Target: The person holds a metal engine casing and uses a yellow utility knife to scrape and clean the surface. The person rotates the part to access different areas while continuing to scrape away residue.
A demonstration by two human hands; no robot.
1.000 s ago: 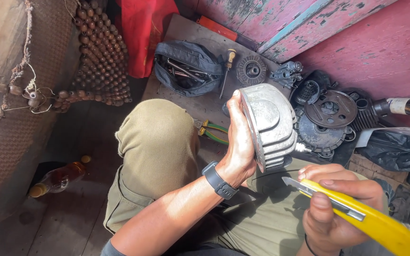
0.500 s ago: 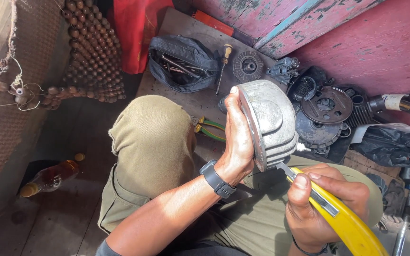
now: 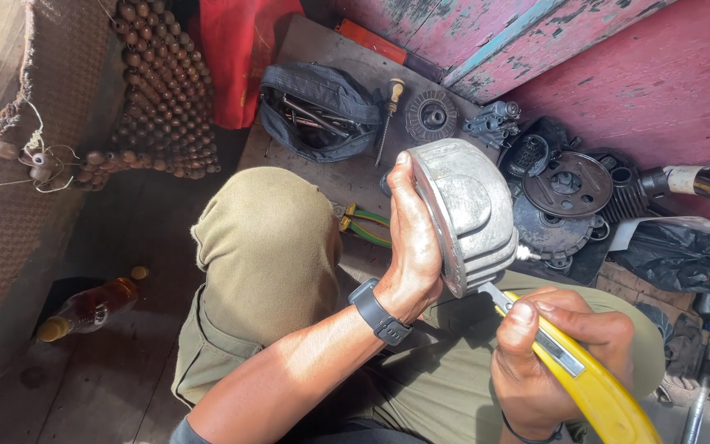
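The left hand [image 3: 415, 247] holds a grey metal cover [image 3: 466, 215] up in front of the person, above the lap. Its fingers are wrapped around the rim, thumb along the edge. The cover stands on its edge, long way up and down, leaning a little to the left at the top. Its round, ribbed side faces right.

The right hand [image 3: 550, 352] holds a yellow knife [image 3: 578, 374]. Its fingers are pressed tight around the handle, thumb on top. The knife points up and to the left, and its blade tip touches the bottom edge of the cover.

On the wooden board [image 3: 330, 177] beyond the knee lie a dark tool bag [image 3: 319, 100], a screwdriver [image 3: 389, 115], green pliers [image 3: 363, 224] and dark round machine parts [image 3: 567, 185]. A red cloth [image 3: 242, 49] hangs at the top. A bottle [image 3: 88, 308] of brown liquid with a yellow cap lies on the floor at the left.
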